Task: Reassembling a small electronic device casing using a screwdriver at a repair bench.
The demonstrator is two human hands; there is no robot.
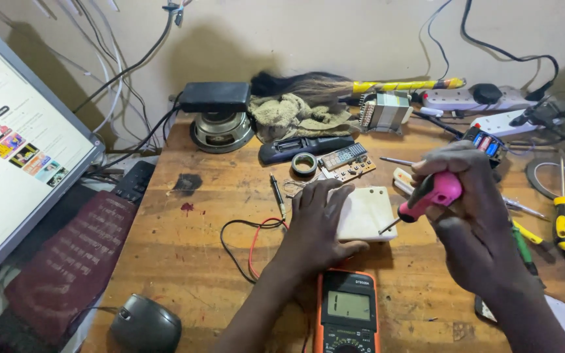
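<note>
Resting flat with fingers spread, the left hand (315, 225) is pressed on a white plastic box (365, 212) near the middle of the wooden tabletop (184, 255). A pink-handled screwdriver (426, 195) is gripped in the closed right hand (475, 222), its tip touching the box's right edge. An orange multimeter (348, 310) lies just beside the box.

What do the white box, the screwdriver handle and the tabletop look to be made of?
White box: likely matte plastic, with smooth rounded corners. Screwdriver handle in the right hand: glossy pink plastic or rubber. Table: worn bare wood, with visible grain and stains.
</note>
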